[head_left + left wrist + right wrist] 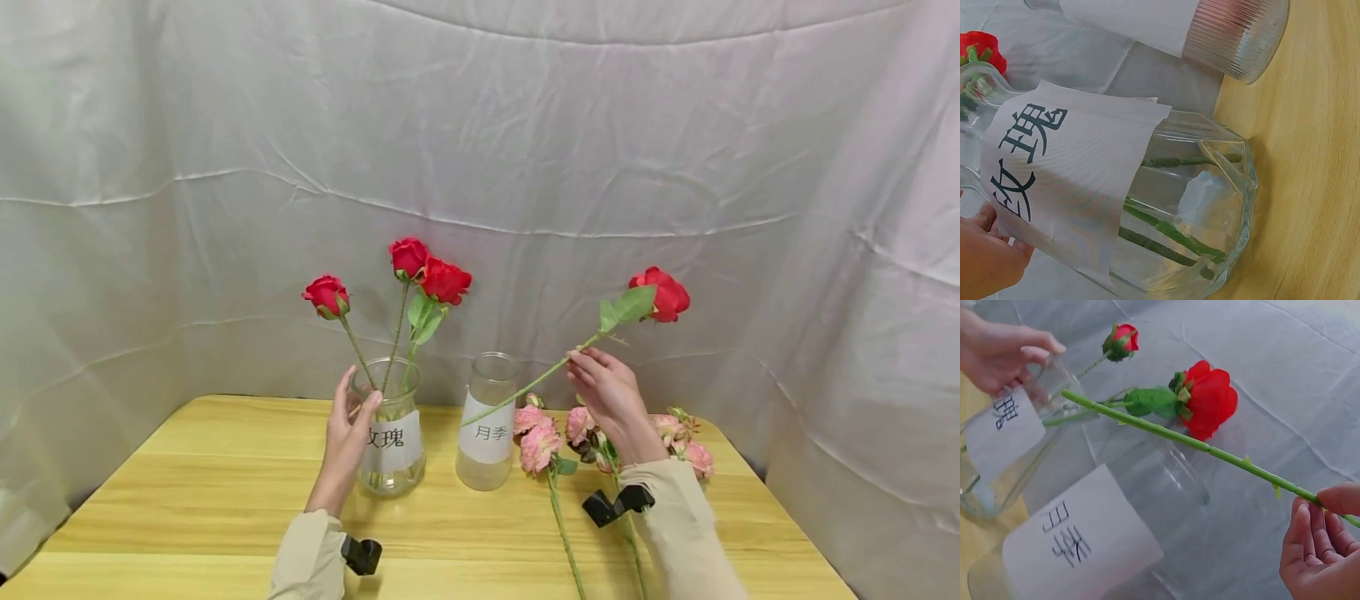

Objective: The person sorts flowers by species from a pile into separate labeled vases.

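Observation:
My left hand (347, 442) holds the neck of a flared glass vase (392, 482) with a white paper label, thumb toward me and fingers at its left side. Three red roses (327, 297) stand in that vase, their green stems (1160, 231) reaching near its base. With thumb and fingertips, my right hand (611, 400) pinches the stem of another red rose (667, 297). Its bloom points up and right, while the bare stem end (1079, 399) slants down to the left, overlapping the second labelled glass vase (483, 475) in the head view.
Pink flowers (540, 448) on long stems lie on the wooden table (187, 500), under and around my right forearm. The second vase holds no stems and stands between my hands. A grey curtain (480, 125) hangs behind the table and along both sides.

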{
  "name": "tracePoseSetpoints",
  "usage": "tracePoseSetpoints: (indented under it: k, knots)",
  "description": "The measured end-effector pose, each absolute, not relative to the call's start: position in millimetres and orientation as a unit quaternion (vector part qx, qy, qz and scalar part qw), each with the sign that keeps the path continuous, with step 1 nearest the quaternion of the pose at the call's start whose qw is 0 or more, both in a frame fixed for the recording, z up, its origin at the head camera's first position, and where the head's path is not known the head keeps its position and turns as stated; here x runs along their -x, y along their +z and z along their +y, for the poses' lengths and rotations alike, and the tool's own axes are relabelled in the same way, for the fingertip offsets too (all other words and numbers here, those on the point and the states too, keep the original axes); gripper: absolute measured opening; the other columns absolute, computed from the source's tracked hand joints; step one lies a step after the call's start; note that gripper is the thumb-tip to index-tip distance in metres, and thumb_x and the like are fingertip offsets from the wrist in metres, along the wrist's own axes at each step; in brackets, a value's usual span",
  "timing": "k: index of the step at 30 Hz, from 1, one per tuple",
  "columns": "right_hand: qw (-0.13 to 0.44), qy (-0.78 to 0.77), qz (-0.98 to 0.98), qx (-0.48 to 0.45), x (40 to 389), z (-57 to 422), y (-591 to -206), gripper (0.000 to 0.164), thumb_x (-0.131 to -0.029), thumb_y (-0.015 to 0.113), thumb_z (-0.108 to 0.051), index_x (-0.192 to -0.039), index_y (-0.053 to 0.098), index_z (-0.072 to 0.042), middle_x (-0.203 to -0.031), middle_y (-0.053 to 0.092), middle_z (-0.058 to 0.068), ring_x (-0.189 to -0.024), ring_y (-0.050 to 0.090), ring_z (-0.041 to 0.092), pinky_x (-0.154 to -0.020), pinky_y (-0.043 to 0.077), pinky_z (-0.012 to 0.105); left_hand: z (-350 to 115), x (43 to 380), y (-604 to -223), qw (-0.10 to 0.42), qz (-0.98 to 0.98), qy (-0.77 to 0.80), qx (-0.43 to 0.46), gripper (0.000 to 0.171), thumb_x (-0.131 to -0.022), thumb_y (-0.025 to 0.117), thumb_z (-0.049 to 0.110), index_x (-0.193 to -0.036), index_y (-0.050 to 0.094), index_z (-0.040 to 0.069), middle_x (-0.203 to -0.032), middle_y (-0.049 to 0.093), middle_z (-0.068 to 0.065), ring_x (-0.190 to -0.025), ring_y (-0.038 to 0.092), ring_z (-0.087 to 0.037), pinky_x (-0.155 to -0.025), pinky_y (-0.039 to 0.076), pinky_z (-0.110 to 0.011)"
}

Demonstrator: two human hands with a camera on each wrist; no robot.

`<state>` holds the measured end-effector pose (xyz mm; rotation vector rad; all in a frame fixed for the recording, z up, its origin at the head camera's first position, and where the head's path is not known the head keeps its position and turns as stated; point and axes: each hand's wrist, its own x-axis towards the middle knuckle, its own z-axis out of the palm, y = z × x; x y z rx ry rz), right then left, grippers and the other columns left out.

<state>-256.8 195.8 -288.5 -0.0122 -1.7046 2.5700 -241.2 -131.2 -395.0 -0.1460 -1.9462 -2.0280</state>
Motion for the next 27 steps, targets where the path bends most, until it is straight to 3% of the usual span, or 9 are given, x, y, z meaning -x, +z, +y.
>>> tracePoseSetpoints:
  k: [7,27]
  knots:
    - [0.033,0.834,-0.551,-0.006,266.0,176.3,-280.4,0.011,-0.098,0.053,-0.002,-0.106,0.045,-0.003,-0.089,0.057,0.001,-0.080,0.060,0.009,-0.075,0.050,0.019,-130.6,239.1,-393.4,0.166,-0.682,-0.710,0.054,0.070,-0.100,0.052,0.024,-0.156,0.011,0.018,-0.141,0.037,-0.024,-0.132,0.034,-0.040,-0.109,0.024,-0.055]
    - [0.086,0.843,-0.531,-0.010,283.1,119.3,-258.3,0.013,-0.093,0.057,0.005,-0.089,0.049,-0.005,-0.078,0.058,0.000,-0.069,0.060,0.008,-0.066,0.050,0.016,-130.5,238.8,-392.8,0.159,-0.678,-0.716,0.053,0.070,-0.101,0.051,0.026,-0.156,0.009,0.020,-0.144,0.035,-0.022,-0.133,0.032,-0.040,-0.108,0.025,-0.056]
